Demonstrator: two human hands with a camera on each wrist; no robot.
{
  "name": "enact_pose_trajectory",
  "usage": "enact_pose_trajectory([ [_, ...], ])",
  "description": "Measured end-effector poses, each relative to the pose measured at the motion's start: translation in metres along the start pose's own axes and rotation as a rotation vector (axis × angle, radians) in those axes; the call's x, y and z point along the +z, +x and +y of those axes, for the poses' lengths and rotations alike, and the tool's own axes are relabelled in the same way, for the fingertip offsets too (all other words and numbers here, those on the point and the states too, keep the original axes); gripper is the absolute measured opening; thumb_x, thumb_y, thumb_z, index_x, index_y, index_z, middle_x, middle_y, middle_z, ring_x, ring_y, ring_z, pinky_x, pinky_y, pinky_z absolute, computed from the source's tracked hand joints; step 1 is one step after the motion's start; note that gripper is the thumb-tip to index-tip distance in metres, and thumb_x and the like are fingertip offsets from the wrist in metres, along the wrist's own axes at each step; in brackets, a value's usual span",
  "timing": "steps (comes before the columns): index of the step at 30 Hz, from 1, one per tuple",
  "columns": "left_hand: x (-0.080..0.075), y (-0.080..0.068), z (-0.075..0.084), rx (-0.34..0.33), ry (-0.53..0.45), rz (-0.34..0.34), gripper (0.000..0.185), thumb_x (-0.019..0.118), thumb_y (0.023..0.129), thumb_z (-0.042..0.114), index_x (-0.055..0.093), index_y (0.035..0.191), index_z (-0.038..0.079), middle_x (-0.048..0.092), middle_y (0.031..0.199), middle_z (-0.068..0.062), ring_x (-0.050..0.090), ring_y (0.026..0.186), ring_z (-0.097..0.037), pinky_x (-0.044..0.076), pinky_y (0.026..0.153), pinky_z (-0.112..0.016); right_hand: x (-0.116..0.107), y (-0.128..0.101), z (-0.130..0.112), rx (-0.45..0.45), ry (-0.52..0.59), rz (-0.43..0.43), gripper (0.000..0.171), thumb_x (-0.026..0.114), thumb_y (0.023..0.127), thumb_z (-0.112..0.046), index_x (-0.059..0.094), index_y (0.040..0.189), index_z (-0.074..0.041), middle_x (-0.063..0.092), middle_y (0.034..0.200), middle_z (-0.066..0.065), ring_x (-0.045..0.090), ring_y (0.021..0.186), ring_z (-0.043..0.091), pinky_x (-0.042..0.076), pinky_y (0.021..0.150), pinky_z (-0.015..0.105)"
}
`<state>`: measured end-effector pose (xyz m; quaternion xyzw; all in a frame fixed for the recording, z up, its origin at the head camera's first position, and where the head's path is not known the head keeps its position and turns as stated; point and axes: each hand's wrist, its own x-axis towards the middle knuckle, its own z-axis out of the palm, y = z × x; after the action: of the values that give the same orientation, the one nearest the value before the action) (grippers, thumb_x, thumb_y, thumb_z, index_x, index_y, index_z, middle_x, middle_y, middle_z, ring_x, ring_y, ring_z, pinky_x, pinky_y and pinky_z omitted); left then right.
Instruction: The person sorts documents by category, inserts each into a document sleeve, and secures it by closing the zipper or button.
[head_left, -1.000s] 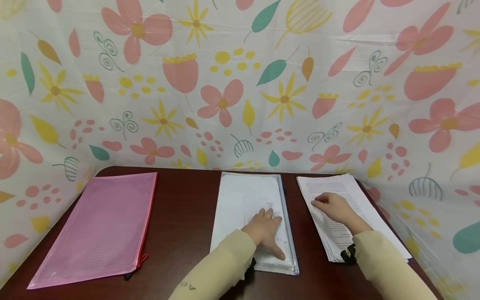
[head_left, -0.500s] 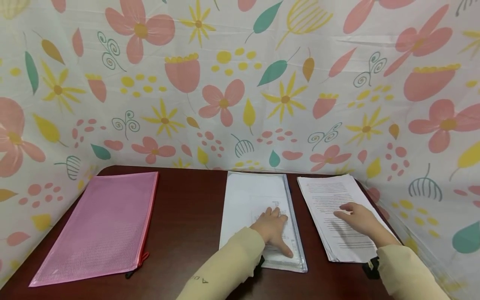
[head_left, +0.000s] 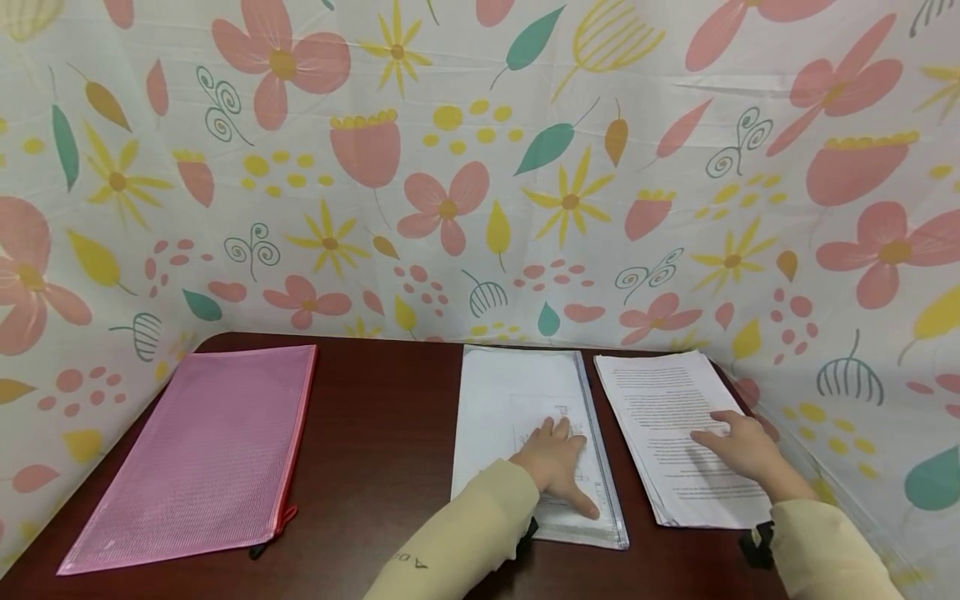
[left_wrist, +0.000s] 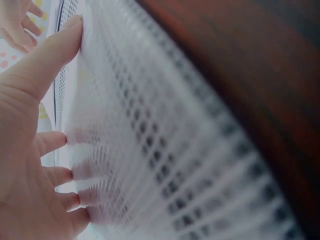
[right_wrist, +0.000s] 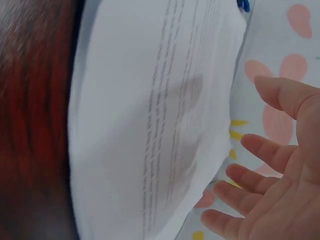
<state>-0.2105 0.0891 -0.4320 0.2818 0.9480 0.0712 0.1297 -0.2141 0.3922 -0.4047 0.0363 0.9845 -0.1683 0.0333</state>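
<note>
A clear mesh zipper pouch (head_left: pixel 487 383) with white printed paper inside lies flat in the middle of the table. My left hand (head_left: pixel 553 460) rests on it with fingers spread, and in the left wrist view the fingertips press the mesh (left_wrist: pixel 150 125). To its right is a stack of printed paper (head_left: pixel 660 400), its sheets slightly uneven at the edges. Over the stack's right side hovers my right hand (head_left: pixel 742 450), fingers extended and holding nothing. The right wrist view shows those fingers (right_wrist: pixel 260 185) apart from the paper, casting a shadow on it.
At the left of the dark brown table (head_left: pixel 382 433) lies a pink mesh zipper pouch (head_left: pixel 202 450) with a red zipper edge and a pull cord (head_left: pixel 285 518). A flower-printed cloth (head_left: pixel 450 167) hangs behind the table and along its sides.
My left hand and the clear pouch have slid right, nearer the paper stack. The right hand has moved right across the stack, and its fingers have straightened from a curled pose.
</note>
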Motion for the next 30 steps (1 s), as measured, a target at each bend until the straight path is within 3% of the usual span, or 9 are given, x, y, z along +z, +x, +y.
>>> enact_pose_trajectory([
  [9, 0.002, 0.001, 0.002, -0.002, 0.005, 0.001, 0.109, 0.07, 0.058, 0.076, 0.033, 0.147, 0.027, 0.02, 0.157, -0.005, 0.018, 0.145, -0.029, 0.025, 0.115, -0.036, 0.001, 0.001, 0.021, 0.091, 0.069, -0.023, 0.086, 0.06, 0.087, -0.039, 0.023, 0.131, 0.026, 0.023, 0.127, 0.051, 0.024, 0.118, 0.062, 0.027, 0.098, 0.067],
  [20, 0.001, -0.001, 0.002, 0.009, -0.003, 0.001, 0.108, 0.07, 0.059, 0.075, 0.032, 0.147, 0.026, 0.019, 0.158, -0.006, 0.017, 0.145, -0.03, 0.024, 0.116, -0.037, 0.004, 0.0, 0.036, 0.165, 0.108, -0.038, 0.1, 0.068, 0.082, -0.038, 0.012, 0.134, 0.026, 0.028, 0.124, 0.049, 0.038, 0.109, 0.057, 0.036, 0.091, 0.062],
  [30, 0.001, 0.0, 0.001, 0.03, -0.031, -0.001, 0.103, 0.067, 0.062, 0.076, 0.031, 0.147, 0.029, 0.012, 0.159, -0.004, 0.012, 0.146, -0.027, 0.016, 0.118, -0.038, 0.011, 0.002, 0.046, 0.201, 0.175, -0.053, 0.116, 0.071, 0.078, -0.044, -0.003, 0.141, 0.018, 0.016, 0.134, 0.047, 0.03, 0.117, 0.058, 0.03, 0.099, 0.064],
])
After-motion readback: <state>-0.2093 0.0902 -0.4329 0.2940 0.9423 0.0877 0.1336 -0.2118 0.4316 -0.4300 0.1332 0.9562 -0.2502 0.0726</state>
